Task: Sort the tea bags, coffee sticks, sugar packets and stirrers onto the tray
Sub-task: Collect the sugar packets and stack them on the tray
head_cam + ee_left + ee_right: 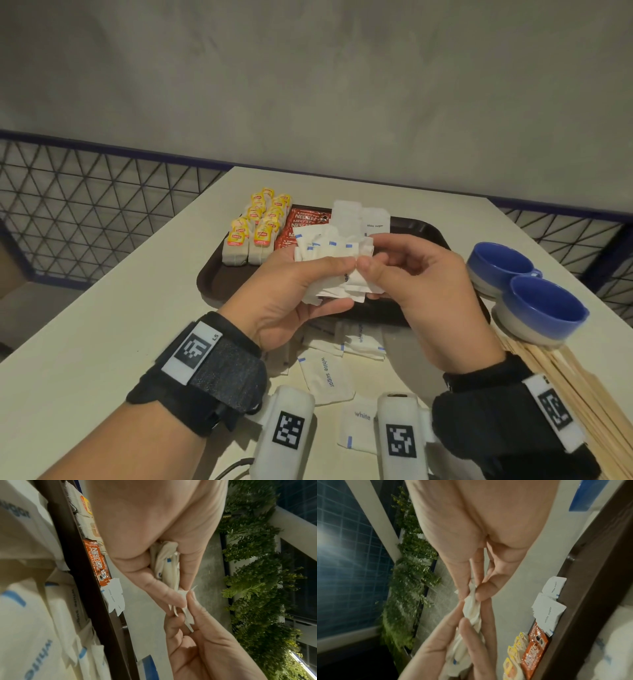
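Both hands hold one fanned stack of white sugar packets (329,263) above the dark brown tray (214,274). My left hand (301,287) grips the stack from the left, thumb on top. My right hand (404,270) pinches its right edge between thumb and fingers. On the tray lie yellow-tagged tea bags (255,228), red coffee sticks (301,222) and more sugar packets (359,216). Loose sugar packets (325,373) lie on the table below my hands. Wooden stirrers (575,387) lie at the right. The wrist views show the pinched packets (169,566) (472,608).
Two blue cups (524,294) stand at the right beside the tray, partly over the stirrers. The white table (85,342) ends at a wire mesh rail (85,202) on the left and back. Wrist-worn camera units (287,435) hang over the near packets.
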The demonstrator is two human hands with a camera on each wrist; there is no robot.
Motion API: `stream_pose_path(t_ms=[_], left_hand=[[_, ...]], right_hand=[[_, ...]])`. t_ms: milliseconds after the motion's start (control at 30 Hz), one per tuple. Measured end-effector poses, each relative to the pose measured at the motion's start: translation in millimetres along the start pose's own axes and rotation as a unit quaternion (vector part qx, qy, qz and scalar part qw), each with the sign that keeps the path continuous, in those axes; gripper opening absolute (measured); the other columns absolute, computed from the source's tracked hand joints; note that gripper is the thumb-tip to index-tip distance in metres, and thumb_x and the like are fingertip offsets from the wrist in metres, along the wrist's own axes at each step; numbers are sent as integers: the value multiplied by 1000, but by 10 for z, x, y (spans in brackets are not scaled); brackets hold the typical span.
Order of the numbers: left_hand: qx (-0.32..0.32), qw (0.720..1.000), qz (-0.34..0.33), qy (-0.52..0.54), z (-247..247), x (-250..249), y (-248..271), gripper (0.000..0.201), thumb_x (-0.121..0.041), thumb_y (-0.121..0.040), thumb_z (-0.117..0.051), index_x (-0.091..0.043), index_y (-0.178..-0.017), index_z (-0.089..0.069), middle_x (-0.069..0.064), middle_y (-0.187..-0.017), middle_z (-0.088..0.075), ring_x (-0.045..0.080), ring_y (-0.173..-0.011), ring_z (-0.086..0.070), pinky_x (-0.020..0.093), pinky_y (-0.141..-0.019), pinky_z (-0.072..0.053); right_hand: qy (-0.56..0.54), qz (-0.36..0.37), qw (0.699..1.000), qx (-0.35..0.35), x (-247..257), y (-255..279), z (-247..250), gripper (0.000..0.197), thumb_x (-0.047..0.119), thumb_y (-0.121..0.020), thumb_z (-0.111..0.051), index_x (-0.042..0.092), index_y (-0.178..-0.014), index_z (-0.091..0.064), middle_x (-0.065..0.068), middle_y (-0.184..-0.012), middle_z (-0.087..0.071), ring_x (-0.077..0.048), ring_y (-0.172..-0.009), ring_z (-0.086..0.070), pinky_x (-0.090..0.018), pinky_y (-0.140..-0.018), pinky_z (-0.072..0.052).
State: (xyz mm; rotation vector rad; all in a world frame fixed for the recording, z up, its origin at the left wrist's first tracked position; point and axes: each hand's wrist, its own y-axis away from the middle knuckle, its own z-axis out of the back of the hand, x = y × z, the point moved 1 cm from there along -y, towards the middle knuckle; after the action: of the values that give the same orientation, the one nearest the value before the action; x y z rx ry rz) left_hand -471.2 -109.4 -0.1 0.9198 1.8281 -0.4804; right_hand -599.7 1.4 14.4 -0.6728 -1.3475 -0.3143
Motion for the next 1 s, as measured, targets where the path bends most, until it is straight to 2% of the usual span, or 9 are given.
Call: stream_pose_path(t_ms=[100,167,233,333,400,567,700,800,1000], left_hand=[[-18,1000,-2,11,13,0,-4,36,-7,-86,-76,-14,-121,-70,9,-111,-79,21,-93,-77,27,-58,-61],[-30,999,-3,14,15,0,-3,34,-5,-86,-76,-15,-118,-70,9,-110,-79,22,-94,-78,27,-57,-61],[-42,999,-9,18,19,-2,-6,35,-5,-85,-78,-15,-117,-70,9,-111,-79,24,-102,-77,28,-57,-61],[-38,999,-15,8,5,-3,-3,37,-5,-85,-78,-15,-120,-71,8,-112,-79,21,-100,-76,27,-58,-61],[-32,999,-15,-6,-8,4,3,38,-6,-86,-78,-15,-122,-71,6,-111,-79,18,-94,-76,27,-59,-61],[-16,1000,3,7,-21,9,6,33,-3,-87,-75,-12,-119,-70,9,-108,-80,20,-91,-78,26,-57,-61],[10,1000,-2,17,-32,-5,24,37,-5,-86,-75,-12,-122,-69,9,-110,-79,23,-94,-78,27,-64,-64],[31,999,0,18,-41,1,32,39,-3,-85,-75,-11,-123,-69,10,-113,-79,25,-98,-78,28,-72,-65],[1,1000,8,6,-21,31,8,40,-5,-85,-76,-14,-124,-70,8,-112,-79,20,-93,-77,29,-64,-64]], right_hand=[[-76,-55,996,3,13,-18,32,27,2,-87,-73,9,-114,-71,-19,-91,-74,-23,-80,-74,-30,-68,-63],[-111,-80,991,-3,25,-26,52,21,2,-89,-70,8,-110,-73,-23,-95,-73,-26,-76,-70,-31,-64,-62],[-111,-81,990,-10,39,-31,64,21,16,-85,-74,12,-106,-75,-15,-93,-74,-22,-74,-66,-31,-63,-58],[-93,-80,992,19,36,-22,54,45,31,-71,-80,15,-112,-72,-12,-96,-75,-18,-77,-68,-34,-67,-56],[-83,-100,991,40,11,-17,34,48,24,-73,-82,14,-118,-69,-14,-103,-75,-18,-83,-70,-33,-66,-55],[-109,-164,980,19,-31,-49,68,13,9,-95,-66,5,-104,-75,-16,-101,-77,-23,-80,-64,-29,-59,-52],[-137,-166,977,17,-23,-45,81,11,6,-95,-64,3,-100,-74,-15,-99,-78,-26,-82,-63,-24,-57,-53],[-138,-149,979,13,-23,-34,62,14,7,-95,-64,1,-104,-72,-13,-99,-78,-27,-82,-66,-25,-61,-56],[-105,-146,984,3,-29,-31,51,14,12,-92,-70,5,-103,-75,-17,-101,-77,-24,-77,-61,-31,-61,-50]])
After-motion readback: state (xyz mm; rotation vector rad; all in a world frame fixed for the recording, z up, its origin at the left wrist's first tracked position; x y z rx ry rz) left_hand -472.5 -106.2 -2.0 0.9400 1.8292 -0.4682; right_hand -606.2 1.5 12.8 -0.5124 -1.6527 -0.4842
